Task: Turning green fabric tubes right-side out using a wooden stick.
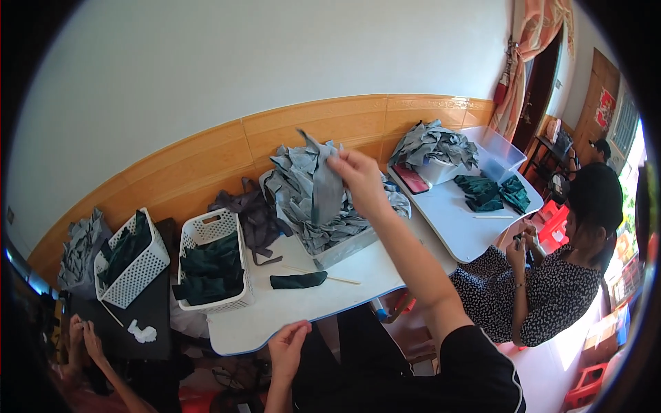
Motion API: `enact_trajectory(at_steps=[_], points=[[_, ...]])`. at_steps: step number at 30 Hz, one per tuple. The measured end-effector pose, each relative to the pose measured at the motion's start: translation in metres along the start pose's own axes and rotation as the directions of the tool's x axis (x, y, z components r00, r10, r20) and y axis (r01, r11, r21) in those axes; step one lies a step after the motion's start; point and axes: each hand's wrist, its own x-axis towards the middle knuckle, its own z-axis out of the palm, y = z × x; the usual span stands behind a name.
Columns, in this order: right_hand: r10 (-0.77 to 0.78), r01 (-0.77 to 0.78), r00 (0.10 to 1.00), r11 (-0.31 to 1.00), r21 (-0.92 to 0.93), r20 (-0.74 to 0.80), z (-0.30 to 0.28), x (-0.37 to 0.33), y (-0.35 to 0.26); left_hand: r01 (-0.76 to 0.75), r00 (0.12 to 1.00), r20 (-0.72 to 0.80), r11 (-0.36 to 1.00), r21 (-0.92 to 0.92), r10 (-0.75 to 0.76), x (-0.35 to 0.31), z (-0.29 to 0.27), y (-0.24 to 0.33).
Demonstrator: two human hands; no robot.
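Note:
My right hand (358, 180) is raised over a big heap of grey fabric pieces (292, 175), its fingers closed on one grey fabric piece (326, 186) that hangs down. The heap fills a clear plastic bin (348, 252) and spills over its rim. Down by the table's front edge is my left hand (289, 347), thumb and fingers pressed together; whatever may be between them is hidden. On the white table (237, 334) in front of the bin lie a folded dark green fabric piece (298, 280) and a thin wooden stick (337, 278).
White perforated baskets (246, 297) at left hold dark green fabric, with dark grey strips (251, 217) beside one. At right, another table (441, 219) bears grey and green fabric and a phone (411, 179). A person (551, 275) sits there; another person's hands (84, 341) work at left.

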Motion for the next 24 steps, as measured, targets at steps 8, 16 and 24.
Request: enact_trajectory(at_steps=[8,16,24], points=[[0.304,-0.298,0.938,0.953,-0.062,0.168,0.072,-0.149,0.043,-0.084,0.989,-0.147,0.916,-0.393,0.027,0.03,0.008,0.044],[0.014,0.033,0.995,0.877,-0.479,0.094,0.079,-0.192,0.053,0.037,0.955,-0.262,0.936,-0.351,-0.136,0.027,-0.001,0.022],[0.595,-0.597,0.802,0.801,0.045,0.047,0.078,-0.22,0.097,-0.143,0.985,-0.085,0.985,0.098,0.151,0.022,0.006,0.012]])
